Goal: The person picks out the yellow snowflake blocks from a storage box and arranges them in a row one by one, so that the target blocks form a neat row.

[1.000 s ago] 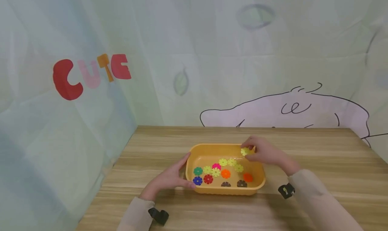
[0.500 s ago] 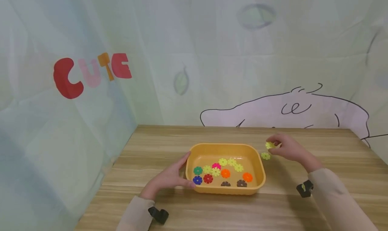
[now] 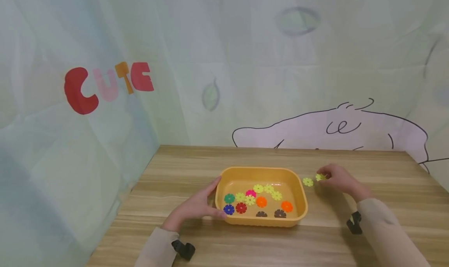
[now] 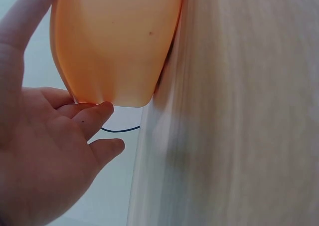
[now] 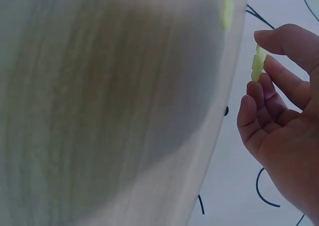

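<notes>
A yellow-orange plastic basin (image 3: 266, 221) sits on the table, with several notched, flower-shaped plastic discs of mixed colours inside. My left hand (image 3: 194, 205) grips the basin's left end, thumb at the front corner and index finger at the back corner. In the left wrist view, other fingertips touch the basin's end wall (image 4: 119, 51). Right of the basin, my right hand (image 3: 343, 180) pinches a yellow-green disc (image 5: 258, 64) between thumb and index finger, low over the table. Beside it, a second yellow-green disc (image 3: 308, 182) lies on the wood close to the basin's right rim.
The wood-grain table (image 3: 189, 158) runs back to a pale curtain (image 3: 245, 64) with a cartoon outline. Coloured letters (image 3: 81, 91) spell CUTE on the left. Inside the basin are a green disc (image 3: 229, 198), a blue disc (image 3: 228, 209), a red disc (image 3: 241, 207) and orange discs (image 3: 261, 202).
My right hand has carried one yellow-green disc from over the basin's back right corner out to the right, then lowered it toward the table. My left hand has stayed on the basin.
</notes>
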A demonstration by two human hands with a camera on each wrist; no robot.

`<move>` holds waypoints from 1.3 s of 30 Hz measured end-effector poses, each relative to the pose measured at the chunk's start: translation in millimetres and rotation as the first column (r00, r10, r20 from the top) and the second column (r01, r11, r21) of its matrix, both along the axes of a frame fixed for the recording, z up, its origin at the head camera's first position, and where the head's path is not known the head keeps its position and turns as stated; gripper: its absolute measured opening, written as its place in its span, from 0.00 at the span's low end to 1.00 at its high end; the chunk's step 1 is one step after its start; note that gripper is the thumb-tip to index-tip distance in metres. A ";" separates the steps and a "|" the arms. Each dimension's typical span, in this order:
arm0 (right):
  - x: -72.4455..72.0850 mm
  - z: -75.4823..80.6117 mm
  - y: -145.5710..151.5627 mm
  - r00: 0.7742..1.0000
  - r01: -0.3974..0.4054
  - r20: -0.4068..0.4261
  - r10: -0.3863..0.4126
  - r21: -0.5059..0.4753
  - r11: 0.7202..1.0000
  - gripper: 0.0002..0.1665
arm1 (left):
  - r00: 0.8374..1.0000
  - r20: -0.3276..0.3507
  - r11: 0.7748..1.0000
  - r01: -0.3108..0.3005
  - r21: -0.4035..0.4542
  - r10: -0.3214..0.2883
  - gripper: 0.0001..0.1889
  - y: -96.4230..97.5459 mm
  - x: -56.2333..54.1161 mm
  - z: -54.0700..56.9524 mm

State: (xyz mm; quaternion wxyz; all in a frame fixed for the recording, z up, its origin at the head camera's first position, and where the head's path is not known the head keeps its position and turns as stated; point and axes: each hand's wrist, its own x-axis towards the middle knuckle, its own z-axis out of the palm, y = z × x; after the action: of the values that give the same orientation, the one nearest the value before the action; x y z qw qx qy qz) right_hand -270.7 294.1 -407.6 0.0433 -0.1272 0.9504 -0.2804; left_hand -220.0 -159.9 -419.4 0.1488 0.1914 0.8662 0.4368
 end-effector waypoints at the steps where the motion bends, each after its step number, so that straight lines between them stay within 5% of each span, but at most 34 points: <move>1: -0.4 -1.5 0.1 1.000 0.005 0.011 -0.005 -0.003 1.000 0.22 | 1.000 -0.001 1.000 0.000 0.001 0.000 0.61 0.1 0.0 -0.3; 7: -3.4 -7.0 0.6 0.997 0.025 0.067 -0.024 -0.009 1.000 0.22 | 1.000 -0.009 1.000 0.007 0.007 -0.007 0.61 0.0 -1.2 -2.0; 39: -6.0 -13.4 4.6 0.996 0.003 0.084 -0.003 0.004 1.000 0.22 | 1.000 -0.013 1.000 0.000 -0.006 0.000 0.60 0.4 -0.5 -0.5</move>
State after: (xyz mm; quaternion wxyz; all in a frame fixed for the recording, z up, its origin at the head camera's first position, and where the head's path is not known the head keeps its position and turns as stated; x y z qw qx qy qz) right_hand -276.7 298.8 -421.0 0.0831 -0.1138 0.9485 -0.2836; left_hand -220.4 -159.5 -419.9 0.1437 0.1939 0.8686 0.4328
